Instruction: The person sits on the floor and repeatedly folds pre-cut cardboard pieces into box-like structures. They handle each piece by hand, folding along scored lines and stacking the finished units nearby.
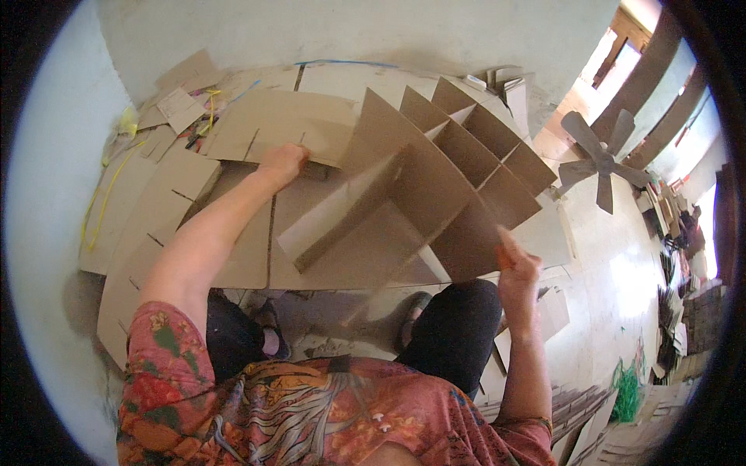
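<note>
My left hand (284,162) is closed on the near edge of a slotted cardboard sheet (250,119), beside one of its slits. My right hand (517,259) grips the lower right edge of a cardboard divider grid (466,169), its fingers on the panel's edge. The grid is made of interlocked cardboard strips forming several cells and stands tilted over the right half of the table. Its near left part is blurred. Long slotted cardboard strips (154,233) lie to the left of my left arm.
The table's pale top (326,76) meets the wall. Yellow straps (111,198), cardboard scraps (180,110) and small items lie at the back left. A fan (605,163) stands at the right. Stacked cardboard (670,314) and green netting or string (626,390) are on the floor at the right.
</note>
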Demonstrator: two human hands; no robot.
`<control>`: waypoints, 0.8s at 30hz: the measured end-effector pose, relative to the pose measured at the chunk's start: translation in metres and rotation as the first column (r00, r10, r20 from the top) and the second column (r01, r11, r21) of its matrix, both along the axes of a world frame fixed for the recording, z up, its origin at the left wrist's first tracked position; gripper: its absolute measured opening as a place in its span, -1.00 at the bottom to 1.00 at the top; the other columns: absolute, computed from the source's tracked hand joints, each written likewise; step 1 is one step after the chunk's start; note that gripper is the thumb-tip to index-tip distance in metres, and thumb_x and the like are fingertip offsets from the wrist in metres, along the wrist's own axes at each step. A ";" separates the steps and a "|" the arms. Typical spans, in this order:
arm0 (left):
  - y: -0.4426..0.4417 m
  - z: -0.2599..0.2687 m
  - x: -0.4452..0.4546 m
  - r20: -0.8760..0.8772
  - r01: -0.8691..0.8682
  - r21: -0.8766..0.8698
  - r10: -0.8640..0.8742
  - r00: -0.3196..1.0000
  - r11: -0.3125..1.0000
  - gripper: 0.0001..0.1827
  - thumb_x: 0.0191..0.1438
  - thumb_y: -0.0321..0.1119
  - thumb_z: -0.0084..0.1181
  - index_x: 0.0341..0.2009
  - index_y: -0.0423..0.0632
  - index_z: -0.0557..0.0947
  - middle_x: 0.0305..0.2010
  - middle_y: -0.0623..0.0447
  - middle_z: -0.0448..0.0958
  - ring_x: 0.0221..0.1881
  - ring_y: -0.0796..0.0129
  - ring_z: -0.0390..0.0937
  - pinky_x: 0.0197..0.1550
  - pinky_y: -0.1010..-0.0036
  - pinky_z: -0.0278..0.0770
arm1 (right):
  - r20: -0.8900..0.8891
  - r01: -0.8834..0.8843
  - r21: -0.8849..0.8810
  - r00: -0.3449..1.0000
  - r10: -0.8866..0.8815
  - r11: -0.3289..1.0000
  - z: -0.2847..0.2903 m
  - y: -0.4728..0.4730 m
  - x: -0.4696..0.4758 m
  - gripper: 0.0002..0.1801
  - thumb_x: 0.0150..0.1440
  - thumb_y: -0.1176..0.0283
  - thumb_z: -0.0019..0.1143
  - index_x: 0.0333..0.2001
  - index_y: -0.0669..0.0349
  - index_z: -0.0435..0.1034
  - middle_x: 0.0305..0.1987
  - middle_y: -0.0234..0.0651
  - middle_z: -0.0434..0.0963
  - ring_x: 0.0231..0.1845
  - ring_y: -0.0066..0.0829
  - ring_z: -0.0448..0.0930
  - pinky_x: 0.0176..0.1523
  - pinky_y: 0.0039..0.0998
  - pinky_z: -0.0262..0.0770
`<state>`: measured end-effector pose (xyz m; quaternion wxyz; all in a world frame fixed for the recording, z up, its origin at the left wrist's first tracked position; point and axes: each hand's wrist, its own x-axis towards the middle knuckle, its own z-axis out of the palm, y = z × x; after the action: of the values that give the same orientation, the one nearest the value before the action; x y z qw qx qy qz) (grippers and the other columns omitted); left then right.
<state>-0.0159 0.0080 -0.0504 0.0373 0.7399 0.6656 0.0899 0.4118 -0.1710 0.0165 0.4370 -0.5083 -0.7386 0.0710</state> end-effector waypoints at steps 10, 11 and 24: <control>0.005 0.034 -0.074 0.454 -0.283 0.543 0.007 0.891 0.790 -0.73 0.10 -0.52 -0.19 -0.13 -0.12 0.52 -0.25 -0.09 0.51 -0.18 0.20 0.45 -0.16 0.33 0.44 | 0.180 -0.042 -0.067 0.982 0.054 0.997 0.011 0.004 0.000 -0.43 -0.09 0.70 -0.10 0.08 0.13 0.32 -0.37 -0.02 0.51 -0.39 -0.10 0.57 -0.28 -0.28 0.49; -0.004 0.051 -0.063 0.508 -0.276 0.535 -0.043 0.860 0.798 -0.72 0.09 -0.56 -0.18 -0.11 -0.12 0.52 -0.26 -0.06 0.52 -0.17 0.25 0.45 -0.17 0.37 0.46 | 0.196 -0.028 -0.115 0.979 0.050 0.993 0.008 0.007 -0.003 -0.43 -0.07 0.71 -0.09 0.08 0.11 0.33 -0.34 -0.01 0.52 -0.34 -0.12 0.58 -0.26 -0.32 0.49; -0.155 0.131 0.110 0.291 0.577 0.558 -0.792 0.537 0.596 -0.60 0.06 -0.57 -0.02 0.05 -0.13 0.44 0.09 -0.01 0.40 -0.02 0.29 0.45 0.00 0.44 0.43 | -0.970 -0.446 -0.161 0.234 -0.059 0.881 0.071 -0.002 -0.055 -0.64 0.11 0.46 0.04 -0.04 0.45 0.31 -0.18 -0.13 0.53 -0.23 -0.37 0.56 -0.13 -0.46 0.50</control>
<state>0.0944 -0.1471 0.0809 0.0952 0.8818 0.2428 0.3930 0.3563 -0.1728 0.0872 0.6632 -0.3387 -0.3450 0.5713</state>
